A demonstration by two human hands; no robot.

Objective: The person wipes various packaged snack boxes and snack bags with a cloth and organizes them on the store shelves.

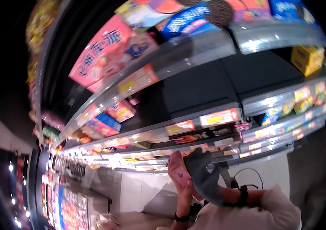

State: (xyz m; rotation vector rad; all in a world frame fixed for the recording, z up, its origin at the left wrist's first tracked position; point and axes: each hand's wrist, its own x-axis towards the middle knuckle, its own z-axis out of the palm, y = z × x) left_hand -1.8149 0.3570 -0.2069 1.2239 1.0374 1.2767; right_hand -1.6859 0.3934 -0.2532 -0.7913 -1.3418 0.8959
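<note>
My left hand [184, 193] is closed on a small pink box [179, 171], holding it up at the lower middle of the view. Grey fabric, a glove or a cloth [204, 174], covers my right hand [211, 188] right beside the box. The fabric hides the fingers of that hand, so their pose cannot be made out. Both wrists carry black bands.
Shelves with price labels [219, 117] curve across the view beyond my hands. A large pink package [103, 53] and a blue package [186, 23] stand on the upper shelf, a yellow box [307, 60] at right. More goods [73, 207] fill the lower left; pale floor [132, 191] shows below.
</note>
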